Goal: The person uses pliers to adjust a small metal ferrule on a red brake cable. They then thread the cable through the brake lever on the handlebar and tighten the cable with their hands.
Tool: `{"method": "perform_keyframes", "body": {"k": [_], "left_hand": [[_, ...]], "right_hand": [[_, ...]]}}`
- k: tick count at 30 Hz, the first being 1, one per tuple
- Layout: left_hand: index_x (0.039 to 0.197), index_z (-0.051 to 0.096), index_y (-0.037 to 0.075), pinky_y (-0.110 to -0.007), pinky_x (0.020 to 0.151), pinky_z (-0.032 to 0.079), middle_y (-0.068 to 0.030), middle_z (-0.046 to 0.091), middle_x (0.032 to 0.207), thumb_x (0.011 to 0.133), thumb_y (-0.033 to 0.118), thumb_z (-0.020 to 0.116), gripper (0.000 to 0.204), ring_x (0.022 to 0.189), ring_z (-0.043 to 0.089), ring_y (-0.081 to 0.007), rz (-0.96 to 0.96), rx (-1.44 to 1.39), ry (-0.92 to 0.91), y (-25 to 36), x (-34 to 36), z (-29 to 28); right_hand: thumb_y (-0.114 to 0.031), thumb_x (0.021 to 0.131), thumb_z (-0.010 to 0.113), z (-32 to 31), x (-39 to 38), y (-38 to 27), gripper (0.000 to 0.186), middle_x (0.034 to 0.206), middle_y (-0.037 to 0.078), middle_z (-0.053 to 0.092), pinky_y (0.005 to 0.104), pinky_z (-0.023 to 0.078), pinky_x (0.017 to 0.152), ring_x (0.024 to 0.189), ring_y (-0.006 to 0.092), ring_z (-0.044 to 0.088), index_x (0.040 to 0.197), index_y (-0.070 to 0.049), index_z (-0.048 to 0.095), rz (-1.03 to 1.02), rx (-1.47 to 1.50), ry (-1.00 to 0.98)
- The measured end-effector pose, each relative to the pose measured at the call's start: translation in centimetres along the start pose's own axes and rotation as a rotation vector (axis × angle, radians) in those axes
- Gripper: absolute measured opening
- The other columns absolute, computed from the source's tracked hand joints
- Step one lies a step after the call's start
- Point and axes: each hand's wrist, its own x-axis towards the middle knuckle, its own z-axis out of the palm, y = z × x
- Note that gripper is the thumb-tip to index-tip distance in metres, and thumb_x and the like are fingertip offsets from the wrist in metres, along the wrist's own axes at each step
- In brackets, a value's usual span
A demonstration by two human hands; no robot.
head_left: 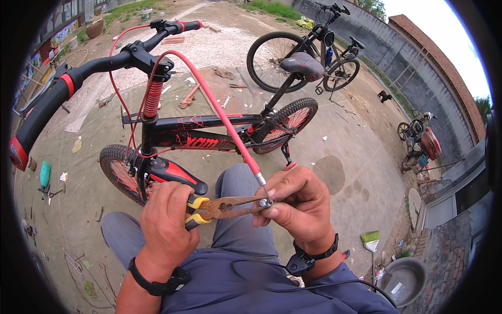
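My left hand (166,220) is closed round the handles of rusty long-nose pliers (222,208) with yellow and black grips. Their jaws point right and meet a small metal cable fitting (266,202). My right hand (297,201) pinches that fitting between thumb and fingers, right at the plier tips. From above, a red cable housing (222,118) curves down from the handlebar; its silver end cap (260,179) sits just over the fitting, with a short piece of thin wire between. Behind my hands stands a black and red bicycle (201,131).
A second dark bicycle (308,47) stands farther back. Wrenches (226,101) and other tools lie on the ground past the bicycle. On the right are a broom (370,240), a grey basin (403,282) and a parked motorbike (423,138). A green bottle (45,172) is at the left.
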Motion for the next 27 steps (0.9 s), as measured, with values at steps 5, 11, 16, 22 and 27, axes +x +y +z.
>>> {"method": "perform_keyframes", "body": {"k": [5, 11, 16, 22, 27], "left_hand": [[0.116, 0.059, 0.003, -0.048, 0.076, 0.053, -0.016, 0.061, 0.105, 0.056, -0.01, 0.067, 0.061, 0.092, 0.063, -0.0409, -0.001, -0.007, -0.001, 0.05, 0.02, 0.0], [0.116, 0.058, 0.001, -0.046, 0.074, 0.054, -0.0185, 0.06, 0.103, 0.058, -0.015, 0.064, 0.061, 0.09, 0.063, -0.0424, -0.011, -0.032, -0.03, 0.29, 0.22, -0.14], [0.122, 0.058, 0.0, -0.041, 0.073, 0.055, -0.0207, 0.06, 0.112, 0.062, -0.018, 0.063, 0.063, 0.093, 0.063, -0.0408, 0.005, -0.02, 0.018, 0.53, 0.62, -0.3], [0.127, 0.057, 0.001, -0.038, 0.072, 0.055, -0.0203, 0.059, 0.12, 0.065, -0.021, 0.06, 0.066, 0.093, 0.064, -0.037, -0.04, -0.057, 0.008, 0.36, -0.1, 0.23], [0.128, 0.057, 0.001, -0.036, 0.07, 0.055, -0.0191, 0.058, 0.118, 0.064, -0.021, 0.06, 0.067, 0.088, 0.063, -0.0341, -0.04, -0.037, 0.022, 0.5, -0.33, 0.09]], "right_hand": [[0.004, 0.093, 0.074, -0.02, -0.02, 0.03, 0.022, 0.099, 0.022, 0.07, 0.0323, 0.064, 0.065, 0.078, 0.0257, 0.076, 0.107, 0.001, 0.057, 0.007, 0.002, 0.006], [0.002, 0.094, 0.074, -0.09, 0.02, 0.15, 0.022, 0.098, 0.022, 0.07, 0.0324, 0.063, 0.063, 0.077, 0.0257, 0.076, 0.108, 0.001, 0.058, 0.005, -0.003, 0.025], [0.0, 0.098, 0.07, -0.05, 0.06, 0.0, 0.019, 0.096, 0.02, 0.071, 0.0312, 0.062, 0.064, 0.079, 0.0241, 0.075, 0.111, 0.002, 0.057, 0.022, 0.038, -0.023], [0.003, 0.103, 0.062, -0.71, -0.41, -0.02, 0.014, 0.098, 0.018, 0.072, 0.0286, 0.061, 0.071, 0.086, 0.0205, 0.075, 0.115, 0.002, 0.054, 0.043, 0.078, -0.094], [0.005, 0.102, 0.062, -0.6, -0.39, 0.06, 0.015, 0.1, 0.017, 0.071, 0.0289, 0.062, 0.071, 0.086, 0.0204, 0.076, 0.114, 0.002, 0.054, 0.023, 0.103, -0.098]]}}
